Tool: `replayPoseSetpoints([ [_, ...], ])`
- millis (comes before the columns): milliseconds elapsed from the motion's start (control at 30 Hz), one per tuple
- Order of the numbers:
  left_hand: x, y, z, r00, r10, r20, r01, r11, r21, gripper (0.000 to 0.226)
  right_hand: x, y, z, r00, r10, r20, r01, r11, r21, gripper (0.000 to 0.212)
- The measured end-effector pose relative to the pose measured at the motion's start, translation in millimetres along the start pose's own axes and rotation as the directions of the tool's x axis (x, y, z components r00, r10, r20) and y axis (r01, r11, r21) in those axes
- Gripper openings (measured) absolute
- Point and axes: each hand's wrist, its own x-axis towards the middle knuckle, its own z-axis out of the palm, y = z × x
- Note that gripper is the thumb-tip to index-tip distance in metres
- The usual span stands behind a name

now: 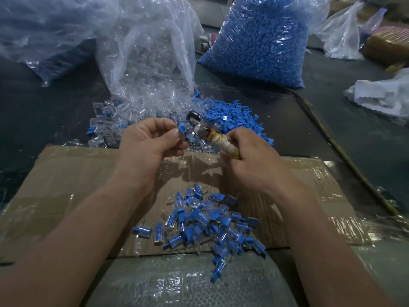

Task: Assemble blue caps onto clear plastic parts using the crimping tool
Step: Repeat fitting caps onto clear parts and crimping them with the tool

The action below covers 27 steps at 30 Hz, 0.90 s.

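My left hand (150, 142) pinches a clear plastic part with a blue cap (182, 130) on its end, between thumb and fingers. My right hand (254, 158) grips the crimping tool (212, 134) by its tape-wrapped handle; the tool's metal head points left, close to the capped part. Behind the hands lie a heap of loose blue caps (232, 118) and a spill of clear parts (132, 116). A pile of assembled blue-and-clear pieces (199, 222) sits on the cardboard (66, 185) below my hands.
An open clear bag of clear parts (150, 52) stands at the back, with a full bag of blue caps (261, 41) to its right. More plastic bags (44, 29) lie far left and far right. A thin stick (345, 156) runs diagonally on the right.
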Motion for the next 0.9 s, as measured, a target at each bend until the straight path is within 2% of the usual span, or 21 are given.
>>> replayPoseSetpoints([
  [433, 0.3, -0.6, 1.2, 0.999, 0.040, -0.012, -0.040, 0.999, 0.013, 0.014, -1.5, -2.2, 2.3, 0.999, -0.038, 0.030, 0.038, 0.999, 0.027, 0.019],
  [900, -0.4, -2.7, 3.8, 0.999, -0.002, -0.038, 0.000, 0.998, -0.056, 0.009, -0.1, -0.4, 3.3, 0.998, -0.052, 0.037, 0.050, 0.997, 0.058, 0.019],
])
